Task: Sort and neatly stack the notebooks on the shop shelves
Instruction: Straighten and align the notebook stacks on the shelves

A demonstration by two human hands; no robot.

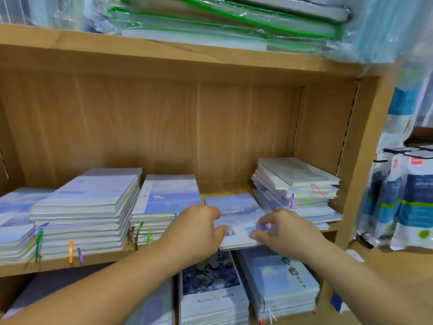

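Note:
A thin pale-blue notebook (236, 214) lies flat on the wooden shelf (98, 259), its near end jutting over the shelf's front edge. My left hand (199, 231) grips its near left corner, thumb on the cover. My right hand (278, 228) pinches its near right edge. Left of it stand a low stack (164, 198) and a taller stack (93, 207) of similar blue-white notebooks with coloured ribbon markers. A slanted, untidy pile (297, 186) sits at the right end of the shelf.
Green-edged plastic folders (222, 22) lie on the shelf above. On the shelf below are a "Butterfly" notebook stack (210, 299) and a blue stack (281, 285). Packaged goods (405, 202) hang to the right of the bookcase. A further notebook stack (14, 221) is at the far left.

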